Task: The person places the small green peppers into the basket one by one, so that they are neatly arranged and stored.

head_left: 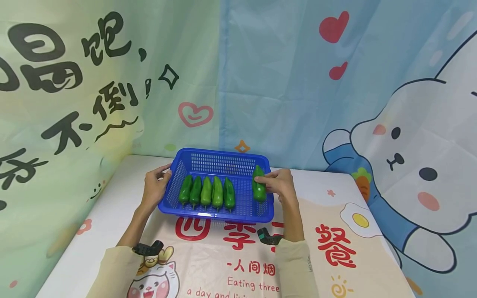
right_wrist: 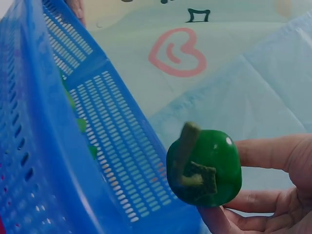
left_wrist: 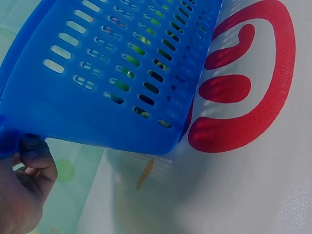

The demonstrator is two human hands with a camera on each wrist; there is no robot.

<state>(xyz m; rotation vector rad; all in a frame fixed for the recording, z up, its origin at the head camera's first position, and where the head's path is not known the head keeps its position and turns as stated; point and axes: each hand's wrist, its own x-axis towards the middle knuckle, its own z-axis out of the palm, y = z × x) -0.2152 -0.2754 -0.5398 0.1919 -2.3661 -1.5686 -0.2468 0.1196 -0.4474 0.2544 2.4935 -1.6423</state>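
A blue plastic basket (head_left: 220, 215) with slotted walls stands on the table, tilted a little. Its left end is gripped at the rim by my left hand (head_left: 154, 186), the fingers curled under the handle edge in the left wrist view. My right hand (head_left: 279, 182) pinches a dark green pepper (head_left: 258, 186) over the basket's right end. In the right wrist view that held green pepper (right_wrist: 214, 165) shows its stem end, with thumb and fingers on its sides. Several other green peppers (head_left: 206, 192) lie side by side in the basket's left half, stems toward me.
The table (head_left: 316, 188) carries a printed cloth with red characters (head_left: 335, 246) and a cartoon cat (head_left: 154, 281). A printed curtain (head_left: 261, 82) hangs close behind the basket. Black camera mounts (head_left: 149, 248) sit on both wrists.
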